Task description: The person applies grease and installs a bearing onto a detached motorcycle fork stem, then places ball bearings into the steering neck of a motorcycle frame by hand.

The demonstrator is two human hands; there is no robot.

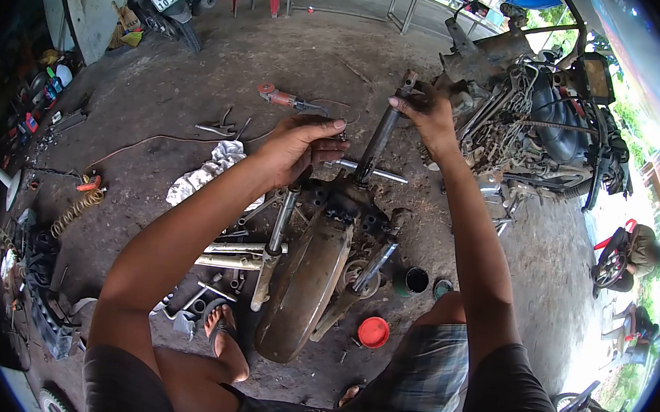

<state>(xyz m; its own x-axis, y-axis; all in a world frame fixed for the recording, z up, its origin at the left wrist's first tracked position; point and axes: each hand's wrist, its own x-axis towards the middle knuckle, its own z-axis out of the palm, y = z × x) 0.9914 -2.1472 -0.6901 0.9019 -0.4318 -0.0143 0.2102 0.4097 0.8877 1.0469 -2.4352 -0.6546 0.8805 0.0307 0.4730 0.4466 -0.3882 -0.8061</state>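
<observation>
A motorcycle front fork stands in front of me, with its dull mudguard (300,289) between two fork legs. The dark steering stem (377,144) rises from the fork's bracket (346,199) and leans a little to the right. My right hand (430,121) is closed around the stem close to its top end. To the left of the stem, my left hand (304,146) is pinched above the left fork leg (281,221). A small dark thing shows at its fingertips, too small to name. A gap separates this hand from the stem.
A red angle grinder (280,96) lies beyond the fork, and a white rag (208,173) to the left. A black cup (415,281) and red lid (373,332) sit near my leg. A heap of motorcycle parts (538,122) stands at right; another person (640,250) crouches beyond.
</observation>
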